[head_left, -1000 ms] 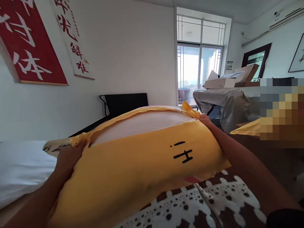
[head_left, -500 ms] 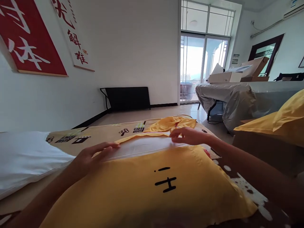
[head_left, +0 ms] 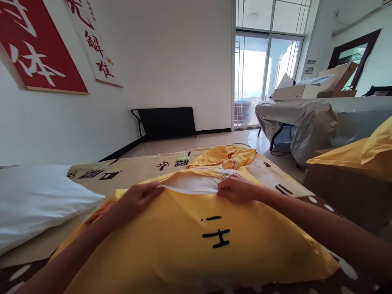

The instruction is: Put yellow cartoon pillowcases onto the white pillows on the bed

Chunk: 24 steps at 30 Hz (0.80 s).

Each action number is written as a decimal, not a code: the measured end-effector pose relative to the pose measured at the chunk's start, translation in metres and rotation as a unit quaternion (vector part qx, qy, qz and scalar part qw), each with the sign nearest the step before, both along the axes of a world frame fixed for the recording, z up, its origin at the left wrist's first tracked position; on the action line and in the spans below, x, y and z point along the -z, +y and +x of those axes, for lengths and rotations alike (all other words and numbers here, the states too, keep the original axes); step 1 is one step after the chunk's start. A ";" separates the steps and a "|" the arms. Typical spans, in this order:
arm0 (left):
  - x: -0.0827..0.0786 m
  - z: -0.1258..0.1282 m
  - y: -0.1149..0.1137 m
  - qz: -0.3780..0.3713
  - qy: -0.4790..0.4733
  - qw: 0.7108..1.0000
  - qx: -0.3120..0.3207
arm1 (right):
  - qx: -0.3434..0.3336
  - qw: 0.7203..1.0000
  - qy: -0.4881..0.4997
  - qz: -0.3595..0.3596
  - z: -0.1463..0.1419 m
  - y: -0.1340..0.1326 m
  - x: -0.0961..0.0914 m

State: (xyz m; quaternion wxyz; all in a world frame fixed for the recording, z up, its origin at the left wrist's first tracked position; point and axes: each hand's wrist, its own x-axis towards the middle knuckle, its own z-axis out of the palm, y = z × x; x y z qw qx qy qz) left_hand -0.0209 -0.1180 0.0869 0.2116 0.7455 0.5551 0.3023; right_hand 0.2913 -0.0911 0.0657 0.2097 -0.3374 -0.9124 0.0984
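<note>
A yellow pillowcase (head_left: pixel 180 241) with black "Hi" lettering lies in front of me, plumped out by a white pillow (head_left: pixel 196 182) that shows through its opening. My left hand (head_left: pixel 139 200) pinches the near edge of the opening at its left side. Toward the right of the same edge, my right hand (head_left: pixel 237 188) is closed on the cloth, fingers curled. The far edge of the opening bows away behind the white pillow. Parts of the hem inside both fists are hidden.
Everything lies on a patterned beige and brown blanket (head_left: pixel 143 165). A bare white pillow (head_left: pixel 39 204) is at left, crumpled yellow fabric (head_left: pixel 217 157) beyond the opening. At right, yellow cloth (head_left: pixel 352 149) rests over a cardboard box (head_left: pixel 343 190); a plastic-covered table (head_left: pixel 315 122) stands behind.
Both hands have taken hold of the near edge of the pillowcase and drawn it up over part of the white pillow. Less white shows. The right hand has come lower and nearer.
</note>
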 end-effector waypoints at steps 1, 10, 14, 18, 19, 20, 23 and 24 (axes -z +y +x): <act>-0.007 0.003 0.004 -0.011 -0.071 0.997 -0.023 | 0.027 0.999 0.039 0.003 -0.002 0.006 -0.006; 0.009 0.015 0.053 0.086 0.089 0.992 -0.021 | 0.142 0.986 0.062 -0.066 0.024 0.060 -0.002; -0.004 -0.002 0.058 0.130 0.129 0.982 0.038 | 0.060 0.991 0.036 -0.112 0.055 0.059 -0.009; -0.028 -0.011 0.069 0.102 0.110 0.988 0.035 | 0.106 0.990 0.016 -0.096 0.066 0.069 -0.011; -0.031 -0.010 0.073 0.085 0.121 0.988 0.043 | 0.141 0.986 0.027 -0.087 0.065 0.073 -0.009; -0.031 -0.009 0.076 0.063 0.132 0.988 0.055 | 0.173 0.982 0.033 -0.074 0.063 0.077 -0.007; -0.018 -0.005 0.083 -0.002 0.129 0.990 0.052 | 0.200 0.978 -0.018 -0.050 0.055 0.086 0.002; -0.009 -0.005 0.085 -0.009 0.132 0.991 0.034 | 0.189 0.979 -0.047 -0.052 0.052 0.087 0.004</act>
